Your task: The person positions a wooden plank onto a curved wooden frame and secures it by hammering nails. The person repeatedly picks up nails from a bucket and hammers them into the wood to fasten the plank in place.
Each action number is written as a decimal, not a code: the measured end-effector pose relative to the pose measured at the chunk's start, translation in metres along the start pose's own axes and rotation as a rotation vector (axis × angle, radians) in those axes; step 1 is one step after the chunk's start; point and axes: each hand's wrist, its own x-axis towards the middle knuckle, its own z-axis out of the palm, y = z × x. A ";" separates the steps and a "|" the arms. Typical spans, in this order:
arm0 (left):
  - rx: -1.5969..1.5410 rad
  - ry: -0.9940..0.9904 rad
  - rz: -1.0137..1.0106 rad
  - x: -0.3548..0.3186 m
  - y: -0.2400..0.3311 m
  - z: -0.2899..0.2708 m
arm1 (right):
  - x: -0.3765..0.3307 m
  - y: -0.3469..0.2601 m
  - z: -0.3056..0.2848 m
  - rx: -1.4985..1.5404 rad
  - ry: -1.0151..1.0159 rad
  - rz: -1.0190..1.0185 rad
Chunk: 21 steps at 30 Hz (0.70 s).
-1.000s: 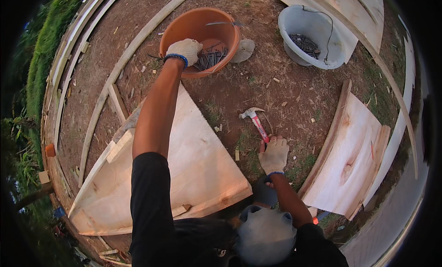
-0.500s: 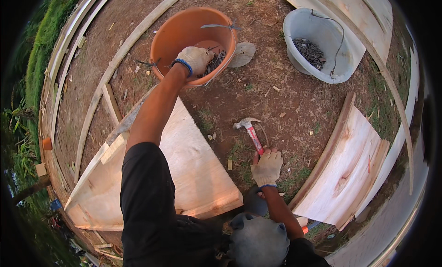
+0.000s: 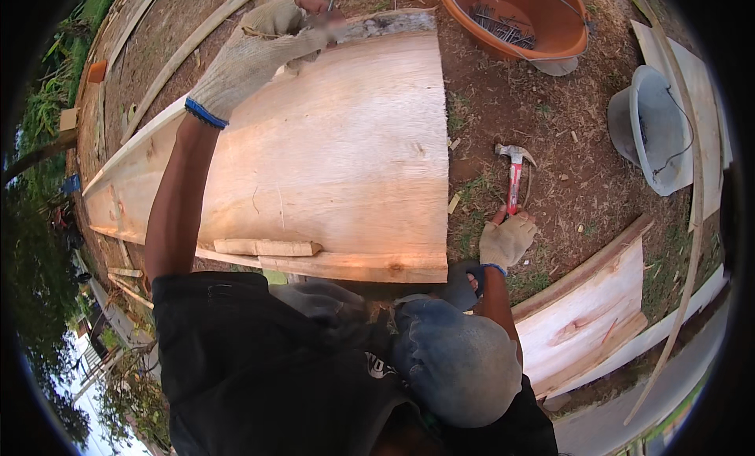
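My left hand (image 3: 263, 55), in a knit glove with bare fingertips, is above the far edge of a pale plywood panel (image 3: 354, 141) framed with wood strips. Its fingers are drawn together; blur at the tips hides what they may hold. My right hand (image 3: 507, 240), also gloved, grips the lower handle of a claw hammer (image 3: 515, 177) with a red handle, its head pointing away from me just above the ground. A short wood strip (image 3: 267, 247) lies on the panel's near side. Nails (image 3: 502, 27) sit inside an orange bucket (image 3: 554, 16) beyond the panel.
At the far right stands a grey bucket (image 3: 625, 126) with a wire handle. Another framed plywood piece (image 3: 586, 322) lies to my right. Long wood strips (image 3: 189, 51) run across the dirt at far left. Wood chips dot the ground (image 3: 550, 118).
My left hand has come out of the orange bucket and moved over the panel's far edge. The view has swung left. My right hand still grips the hammer.
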 end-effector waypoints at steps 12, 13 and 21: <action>-0.015 0.036 -0.863 -0.317 -0.145 0.099 | 0.006 0.031 -0.010 -0.042 -0.006 0.038; -0.075 0.114 -0.808 -0.321 -0.146 0.105 | 0.013 0.035 -0.013 -0.020 -0.013 0.052; -0.135 0.161 -0.829 -0.340 -0.126 0.091 | 0.017 0.002 -0.091 0.788 -0.495 0.074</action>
